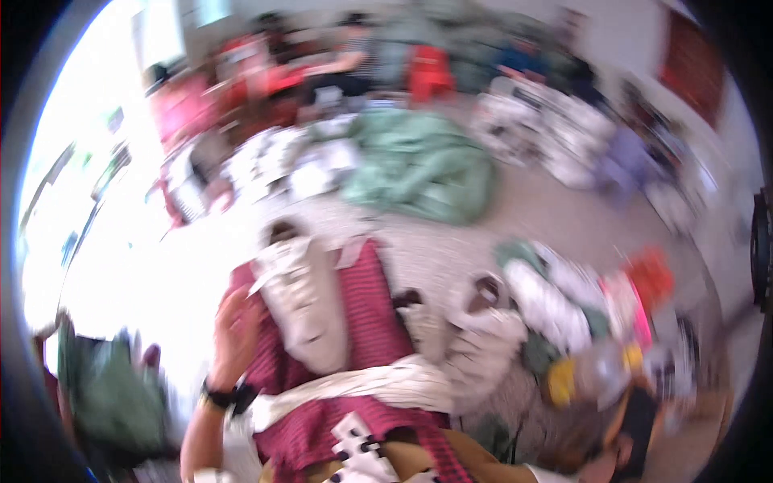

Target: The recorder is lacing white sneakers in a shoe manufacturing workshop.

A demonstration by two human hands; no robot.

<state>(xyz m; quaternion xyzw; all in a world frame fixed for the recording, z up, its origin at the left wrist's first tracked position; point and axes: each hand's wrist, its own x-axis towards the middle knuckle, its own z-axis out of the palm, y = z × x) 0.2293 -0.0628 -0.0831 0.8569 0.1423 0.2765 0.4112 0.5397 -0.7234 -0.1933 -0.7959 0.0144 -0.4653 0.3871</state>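
Note:
Across my lap lies a dark red checked cloth (373, 306). Resting on it is a long cream shoe-shaped piece (304, 310), with a dark opening at its far end. My left hand (235, 326), a black band at the wrist, is beside this piece, fingers loosely extended and apparently holding nothing. A cream cloth band (354, 393) crosses my waist. Out to the lower right, my right hand (604, 463) is blurred beside a dark elongated thing (638, 427); whether it grips that thing is unclear. A clear bottle with yellow ends (596, 374) lies just beyond.
More cream shoe-shaped pieces (487, 338) lie right of my lap, with white bundles (547, 306) and an orange-red item (651, 272) beyond. A big green sack (419, 165) and white heaps (278, 161) cover the floor ahead. Several people sit farther back near a red stool (429, 72).

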